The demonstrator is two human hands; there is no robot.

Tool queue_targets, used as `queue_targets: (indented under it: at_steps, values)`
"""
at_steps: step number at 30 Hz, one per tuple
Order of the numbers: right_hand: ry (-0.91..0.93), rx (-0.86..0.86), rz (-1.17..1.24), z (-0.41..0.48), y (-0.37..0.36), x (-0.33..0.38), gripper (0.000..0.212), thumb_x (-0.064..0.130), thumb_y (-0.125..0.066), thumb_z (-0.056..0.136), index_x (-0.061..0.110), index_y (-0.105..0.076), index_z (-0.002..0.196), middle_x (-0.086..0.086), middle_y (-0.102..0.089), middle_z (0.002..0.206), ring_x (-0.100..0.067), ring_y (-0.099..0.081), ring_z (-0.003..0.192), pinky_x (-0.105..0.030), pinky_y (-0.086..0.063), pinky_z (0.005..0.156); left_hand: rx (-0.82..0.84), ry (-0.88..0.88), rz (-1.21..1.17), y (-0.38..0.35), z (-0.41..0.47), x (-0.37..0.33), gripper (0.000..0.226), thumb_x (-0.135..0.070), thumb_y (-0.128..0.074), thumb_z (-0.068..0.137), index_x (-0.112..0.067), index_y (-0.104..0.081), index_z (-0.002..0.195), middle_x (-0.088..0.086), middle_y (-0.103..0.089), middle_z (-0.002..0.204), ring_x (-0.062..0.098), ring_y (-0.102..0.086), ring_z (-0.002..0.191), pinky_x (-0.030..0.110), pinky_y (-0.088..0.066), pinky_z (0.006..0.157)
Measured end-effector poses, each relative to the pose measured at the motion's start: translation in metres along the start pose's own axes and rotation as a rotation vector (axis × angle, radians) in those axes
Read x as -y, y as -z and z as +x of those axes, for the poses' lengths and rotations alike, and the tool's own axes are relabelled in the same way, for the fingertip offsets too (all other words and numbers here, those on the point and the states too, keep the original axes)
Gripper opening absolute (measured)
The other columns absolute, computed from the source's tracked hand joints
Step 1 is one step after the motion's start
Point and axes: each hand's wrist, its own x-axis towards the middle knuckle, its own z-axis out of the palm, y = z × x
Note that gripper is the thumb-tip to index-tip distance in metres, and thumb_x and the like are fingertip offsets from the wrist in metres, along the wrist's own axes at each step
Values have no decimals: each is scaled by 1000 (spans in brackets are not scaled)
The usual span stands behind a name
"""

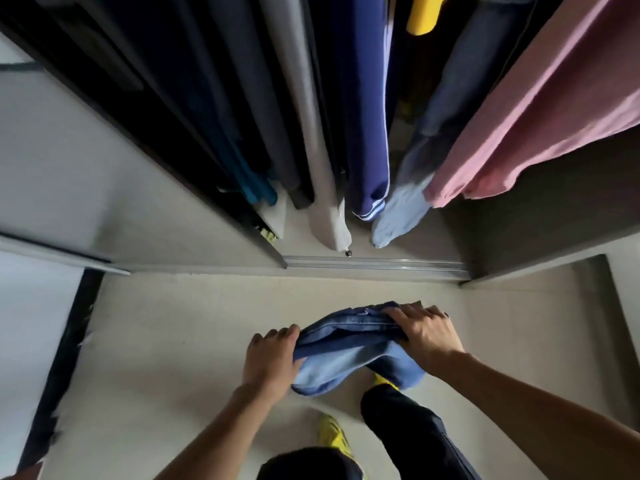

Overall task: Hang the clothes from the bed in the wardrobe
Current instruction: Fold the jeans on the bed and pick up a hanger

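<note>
Standing before the open wardrobe [374, 265], the left hand [270, 358] and right hand [424, 336] each gripped an end of the bunched jeans [346, 355] above the floor; shaking them straight first would probably help them hang neatly.

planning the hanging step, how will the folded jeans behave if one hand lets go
The jeans look floppy: the lower folds already sag between the left hand and right hand. Freed on one side, they would probably unfold and swing down. Denim looks fairly heavy, unlikely to slip.
</note>
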Motion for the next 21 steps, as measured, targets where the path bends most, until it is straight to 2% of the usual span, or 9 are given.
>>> queue_targets:
  at_steps: [2,5,9,11,12,14,16,18,21]
  values:
    - [-10,16,-16,31,-24,1,62,40,-89,50,26,-70,107,6,-71,83,-21,-69,73,-31,-53,63,-18,8,-5,-22,32,18,24,-30,-73,73,-22,-53,84,-4,-65,76,21,-63,75,32,-40,63]
    - [-10,29,-36,72,-72,0,63,37,-90,50,25,-70,108,4,-71,84,-22,-69,74,-32,-53,64,-8,-43,-11,-68,81,45,40,-26,-85,49,-23,-52,71,-5,-57,60,19,-59,54,28,-40,50]
    - [-36,-22,-66,122,-146,-4,61,35,-89,52,23,-68,109,2,-72,81,-24,-69,70,-35,-54,62,-38,-128,22,-138,152,83,37,-25,-84,53,-22,-51,70,-5,-56,60,19,-57,53,31,-40,48]
    - [-26,-79,-55,146,-178,-6,52,36,-80,60,23,-64,108,1,-69,74,-25,-68,62,-35,-53,58,-44,-169,51,-163,185,99,39,-27,-86,51,-20,-52,70,-5,-57,59,19,-57,51,30,-39,48]
    - [-18,-106,-44,158,-193,-9,46,40,-69,65,24,-60,108,1,-68,70,-26,-66,58,-34,-53,56,-49,-181,51,-172,201,104,39,-29,-86,54,-20,-53,72,-4,-59,61,19,-59,54,30,-40,51]
    - [-7,-112,-24,182,-213,-16,41,47,-51,72,27,-54,108,1,-67,68,-28,-64,53,-33,-53,50,-60,-183,74,-185,231,114,31,-37,-74,75,-20,-54,92,-4,-65,85,20,-65,80,32,-43,68]
    - [-44,-50,-38,209,-228,-29,43,54,-51,82,30,-57,116,-1,-72,81,-31,-67,66,-32,-50,54,-96,-193,83,-199,266,119,28,-41,-59,89,-22,-48,106,-4,-64,107,21,-61,102,32,-41,81]
    - [-125,55,-30,238,-242,-50,51,61,-54,85,36,-52,129,-1,-71,104,-32,-66,91,-34,-47,68,-137,-202,98,-209,303,119,30,-42,-57,90,-22,-45,109,-3,-63,114,22,-60,108,33,-42,83]
    - [-198,69,-35,278,-262,-81,66,75,-48,79,41,-45,135,-4,-65,118,-32,-61,104,-36,-51,83,-208,-193,113,-226,362,115,31,-42,-57,91,-20,-46,110,0,-62,117,24,-58,112,36,-40,90]
